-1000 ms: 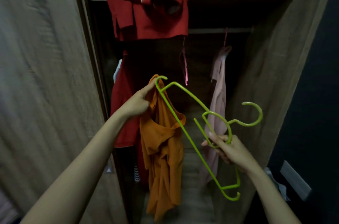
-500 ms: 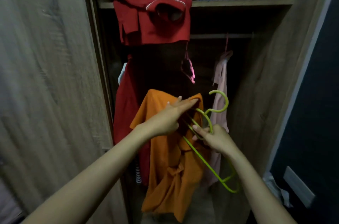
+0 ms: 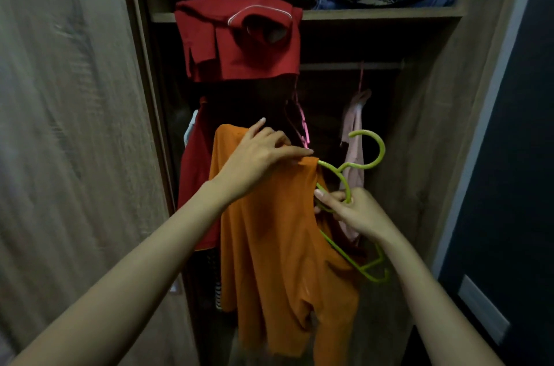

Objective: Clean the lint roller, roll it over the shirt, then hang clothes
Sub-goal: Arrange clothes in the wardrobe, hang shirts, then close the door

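Orange cloth is gathered under the left hand (image 3: 263,153), whose fingers curl over and pinch the top edge of the orange shirt (image 3: 281,239) where it drapes over one arm of the green hanger (image 3: 381,150). The right hand (image 3: 358,214) is closed round the hanger's neck just below the hook, and the hanger's other arm juts out bare beneath the wrist.

The shirt hangs between both hands, in front of the open wardrobe and below the rail (image 3: 350,66). It looks thin, limp and light (likely to slide off smooth plastic). It is best taken by the neckline or shoulder seam, and the stiff hanger by its neck.

Behind, a pink garment (image 3: 355,138) hangs from the rail. A red garment (image 3: 239,39) droops from the shelf above.
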